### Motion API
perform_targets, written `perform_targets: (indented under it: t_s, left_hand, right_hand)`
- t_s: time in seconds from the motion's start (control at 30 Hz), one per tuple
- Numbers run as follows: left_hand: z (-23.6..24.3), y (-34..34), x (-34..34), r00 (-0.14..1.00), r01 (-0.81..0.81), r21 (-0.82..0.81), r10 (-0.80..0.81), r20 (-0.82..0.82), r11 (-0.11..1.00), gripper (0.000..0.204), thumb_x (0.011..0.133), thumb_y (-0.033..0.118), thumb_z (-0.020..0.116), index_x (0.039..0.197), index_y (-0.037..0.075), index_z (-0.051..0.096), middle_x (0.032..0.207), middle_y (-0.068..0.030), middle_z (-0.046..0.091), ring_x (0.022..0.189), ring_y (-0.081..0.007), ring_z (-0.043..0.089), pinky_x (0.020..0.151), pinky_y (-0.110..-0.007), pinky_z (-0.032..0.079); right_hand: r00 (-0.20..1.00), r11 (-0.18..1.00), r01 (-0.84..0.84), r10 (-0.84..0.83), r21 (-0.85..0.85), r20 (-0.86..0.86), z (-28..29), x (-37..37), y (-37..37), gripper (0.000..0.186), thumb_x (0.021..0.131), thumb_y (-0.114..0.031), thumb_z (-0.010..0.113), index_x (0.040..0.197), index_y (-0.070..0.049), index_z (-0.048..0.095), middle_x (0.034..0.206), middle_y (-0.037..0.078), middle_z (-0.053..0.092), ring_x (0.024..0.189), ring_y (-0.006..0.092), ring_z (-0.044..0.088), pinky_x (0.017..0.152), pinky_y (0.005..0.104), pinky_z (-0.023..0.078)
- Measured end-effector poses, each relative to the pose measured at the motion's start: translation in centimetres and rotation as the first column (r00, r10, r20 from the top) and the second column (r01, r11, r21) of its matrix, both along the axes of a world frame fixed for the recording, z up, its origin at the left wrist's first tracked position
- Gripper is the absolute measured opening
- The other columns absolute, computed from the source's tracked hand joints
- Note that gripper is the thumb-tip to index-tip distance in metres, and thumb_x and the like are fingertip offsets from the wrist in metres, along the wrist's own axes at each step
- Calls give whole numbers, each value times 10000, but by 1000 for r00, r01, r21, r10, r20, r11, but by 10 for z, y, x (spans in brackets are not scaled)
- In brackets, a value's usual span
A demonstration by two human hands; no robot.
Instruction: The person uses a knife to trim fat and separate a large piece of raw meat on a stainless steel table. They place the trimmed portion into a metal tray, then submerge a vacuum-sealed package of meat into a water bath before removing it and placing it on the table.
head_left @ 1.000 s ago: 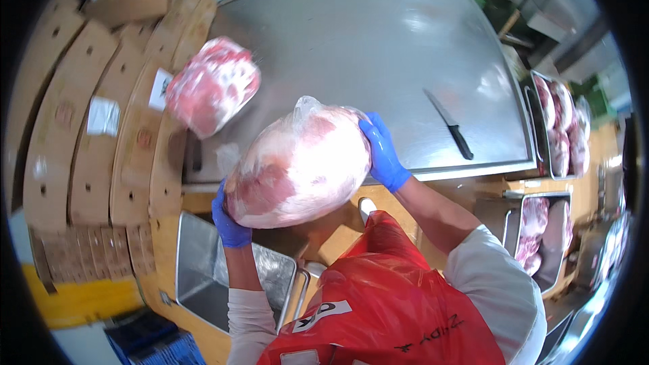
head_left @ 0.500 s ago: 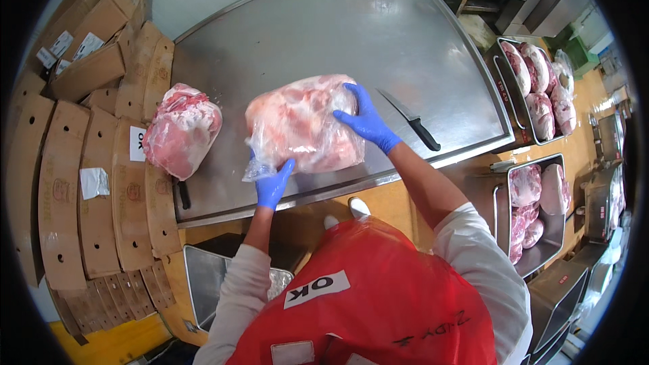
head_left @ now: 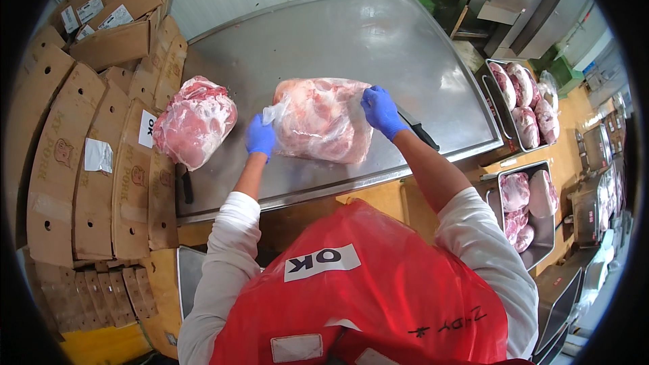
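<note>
A large piece of pale pink meat in clear plastic wrap (head_left: 321, 122) rests on the steel table before me. At its left side my left hand (head_left: 260, 137), blue-gloved, is closed on a bunched end of the wrap. My right hand (head_left: 382, 113), also gloved in blue, grips the wrap at the upper right corner. Just beyond the right hand lies a knife (head_left: 424, 136) with a black handle, its blade partly hidden by that hand. To the left sits an unwrapped piece of meat (head_left: 196, 125). A second black knife handle (head_left: 187, 187) shows below it.
Flattened brown cartons (head_left: 94, 169) are stacked along the left. The steel table (head_left: 338, 34) has a raised rim. On the right stand two metal bins of meat, an upper bin (head_left: 497, 105) and a lower bin (head_left: 544, 247). Another metal bin (head_left: 191, 267) is below the table's front edge.
The wrapped meat has shifted slightly right. My left hand has moved up from under its lower left corner to the wrap's left end. My right hand has closed on the wrap's corner.
</note>
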State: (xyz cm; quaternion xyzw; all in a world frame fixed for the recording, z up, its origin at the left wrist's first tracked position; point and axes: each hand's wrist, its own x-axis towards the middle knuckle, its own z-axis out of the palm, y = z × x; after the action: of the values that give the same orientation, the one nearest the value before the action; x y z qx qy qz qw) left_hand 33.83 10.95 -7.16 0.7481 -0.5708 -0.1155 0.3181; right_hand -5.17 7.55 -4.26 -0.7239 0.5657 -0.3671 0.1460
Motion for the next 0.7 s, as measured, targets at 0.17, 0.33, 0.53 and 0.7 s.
perform_targets:
  t_s: [0.17, 0.33, 0.53, 0.7]
  left_hand:
    - [-30, 9, 92, 563, 41, 133, 87, -822, 990, 225, 959, 168, 623, 1160, 125, 717, 1001, -77, 769, 906, -253, 741, 768, -403, 586]
    - [-34, 36, 110, 236, 171, 221, 178, -955, 960, 302, 1026, 262, 621, 1278, 96, 641, 1166, -110, 738, 1019, -243, 729, 861, -421, 608]
    - [-44, 16, 147, 31, 202, 55, 49, -998, 978, 392, 1104, 284, 472, 1386, 36, 586, 1303, -166, 687, 1173, -302, 690, 981, -455, 587]
    - [-32, 29, 121, 205, -66, 196, 206, -957, 978, 369, 1050, 316, 610, 1348, 101, 634, 1197, -124, 712, 1066, -255, 694, 918, -405, 574]
  right_hand:
    - [503, 931, -263, -92, 253, 859, 28, -6, 40, 97, 995, -145, 659, 953, -74, 609, 994, 133, 734, 911, 253, 713, 829, 393, 560]
    - [337, 898, -204, -308, 389, 890, 23, -32, 93, 167, 1027, -213, 661, 957, -88, 574, 778, 14, 579, 670, 143, 576, 707, 310, 534]
    - [880, 920, 50, -224, 388, 419, -48, -81, 135, 388, 951, -344, 791, 1078, -37, 590, 818, 7, 584, 718, 124, 562, 666, 301, 502]
    - [906, 841, 50, 189, 538, -379, -85, -85, 142, 598, 922, -515, 733, 1289, -49, 662, 1116, 217, 752, 1036, 420, 721, 885, 479, 570]
